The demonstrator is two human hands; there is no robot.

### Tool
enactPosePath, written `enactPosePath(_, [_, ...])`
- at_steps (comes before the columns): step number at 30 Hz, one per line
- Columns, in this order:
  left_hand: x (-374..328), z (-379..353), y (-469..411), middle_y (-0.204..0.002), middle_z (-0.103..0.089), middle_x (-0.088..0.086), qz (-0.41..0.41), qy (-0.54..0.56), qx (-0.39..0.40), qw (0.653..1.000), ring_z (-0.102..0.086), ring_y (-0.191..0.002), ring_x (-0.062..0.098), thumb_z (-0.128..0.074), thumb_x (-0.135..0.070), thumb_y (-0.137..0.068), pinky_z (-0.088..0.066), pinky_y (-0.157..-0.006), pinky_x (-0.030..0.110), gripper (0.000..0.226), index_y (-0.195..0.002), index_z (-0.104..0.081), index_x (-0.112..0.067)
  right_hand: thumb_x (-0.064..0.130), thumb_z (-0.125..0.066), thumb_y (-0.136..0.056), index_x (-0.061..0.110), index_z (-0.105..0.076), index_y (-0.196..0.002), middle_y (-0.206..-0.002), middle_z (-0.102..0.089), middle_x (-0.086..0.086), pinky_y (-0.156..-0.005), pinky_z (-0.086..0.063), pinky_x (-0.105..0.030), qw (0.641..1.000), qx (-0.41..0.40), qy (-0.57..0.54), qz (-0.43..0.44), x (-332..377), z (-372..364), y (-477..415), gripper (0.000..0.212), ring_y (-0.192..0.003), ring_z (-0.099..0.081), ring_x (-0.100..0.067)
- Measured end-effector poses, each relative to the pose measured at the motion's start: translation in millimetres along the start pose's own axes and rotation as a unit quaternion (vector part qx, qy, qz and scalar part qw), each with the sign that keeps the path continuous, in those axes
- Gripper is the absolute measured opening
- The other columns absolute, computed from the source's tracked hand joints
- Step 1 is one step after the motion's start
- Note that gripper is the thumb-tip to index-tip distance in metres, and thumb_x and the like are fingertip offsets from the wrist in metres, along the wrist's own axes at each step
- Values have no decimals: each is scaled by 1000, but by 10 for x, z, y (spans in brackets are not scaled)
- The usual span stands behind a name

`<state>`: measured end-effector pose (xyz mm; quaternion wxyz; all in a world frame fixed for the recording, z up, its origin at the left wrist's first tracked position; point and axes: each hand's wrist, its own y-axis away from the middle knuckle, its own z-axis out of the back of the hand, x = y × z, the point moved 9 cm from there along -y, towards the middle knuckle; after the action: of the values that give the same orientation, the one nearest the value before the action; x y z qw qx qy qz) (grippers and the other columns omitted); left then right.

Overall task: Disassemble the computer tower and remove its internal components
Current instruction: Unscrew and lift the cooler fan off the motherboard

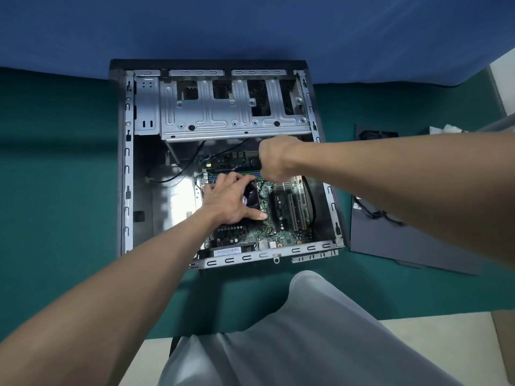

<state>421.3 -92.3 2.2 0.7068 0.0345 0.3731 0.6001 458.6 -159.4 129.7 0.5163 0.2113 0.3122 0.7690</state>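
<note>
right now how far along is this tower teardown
Done: side panel lies off beside the computer tower; drive cage looks empty. In hand: left hand grips the CPU cooler; right hand is curled just beyond it, contents hidden. Left: cooler and motherboard still inside.

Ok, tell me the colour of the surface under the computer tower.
The surface is teal green; the head view shows it.
</note>
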Motion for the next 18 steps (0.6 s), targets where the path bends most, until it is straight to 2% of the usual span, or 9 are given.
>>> enactPosePath(3, [-14,0,3,-139,-34,-4,3,-10,1,1000,-22,-129,18,-70,-71,-63,-17,-107,45,100,-146,-25,-38,14,-47,-95,15,-39,-80,-67,-40,-5,-51,-38,-32,955,-59,257,138,292,-16,109,17,-60,-47,-23])
enactPosePath(5, [-13,4,0,-139,-34,-4,4,-9,0,1000,-22,-129,18,-70,-70,-64,-18,-107,45,99,-145,-25,-36,17,-45,-98,18,-39,-77,-61,-37,-5,-56,-42,-33,915,-64,328,224,423,-89,182,22,-63,-48,-25])
enactPosePath(6, [-10,4,2,-139,-34,-4,3,-7,0,1000,-22,-128,18,-70,-70,-64,-18,-107,45,99,-145,-25,-35,15,-45,-97,17,-39,-75,-58,-35,-4,-56,-41,-33,914,-69,322,237,435,-77,191,23,-62,-47,-25])
enactPosePath(8, [-11,9,10,-138,-34,-4,3,-5,2,1000,-23,-128,17,-70,-70,-64,-19,-107,45,99,-146,-26,-35,12,-51,-91,13,-41,-72,-59,-38,-4,-47,-37,-29,955,-78,209,194,359,9,130,22,-55,-48,-24])
enactPosePath(10, [-10,11,11,-137,-34,-4,2,-3,4,1000,-22,-129,17,-71,-70,-63,-18,-108,45,100,-146,-26,-37,17,-55,-91,5,-49,-75,-68,-53,-10,-40,-35,-23,995,-60,22,74,156,23,-3,21,-51,-51,-19])
enactPosePath(11, [-9,10,10,-138,-34,-4,2,-3,4,1000,-22,-130,17,-71,-70,-63,-17,-108,46,102,-147,-24,-37,20,-53,-94,2,-53,-82,-71,-59,-13,-38,-37,-21,996,-37,-84,-4,14,-30,-59,22,-49,-53,-18])
enactPosePath(13, [-10,8,15,-141,-33,-4,2,0,3,1000,-21,-132,18,-71,-70,-63,-16,-109,46,102,-148,-23,-39,18,-42,-99,-7,-52,-111,-69,-60,-13,-37,-35,-21,950,30,-276,-140,-190,-222,-80,30,-45,-48,-15])
enactPosePath(15, [-11,7,15,-142,-33,-5,1,3,3,1000,-21,-132,18,-71,-70,-62,-15,-109,46,102,-147,-24,-40,13,-35,-100,-2,-42,-128,-70,-50,-9,-43,-31,-24,928,78,-318,-178,-222,-321,-51,33,-52,-40,-13])
enactPosePath(18, [-12,11,8,-140,-34,-5,1,5,2,1000,-22,-130,17,-71,-71,-62,-16,-107,45,100,-146,-27,-40,13,-41,-97,7,-57,-103,-73,-52,-6,-51,-41,-27,984,30,-155,-81,-77,-155,-46,18,-60,-49,-18])
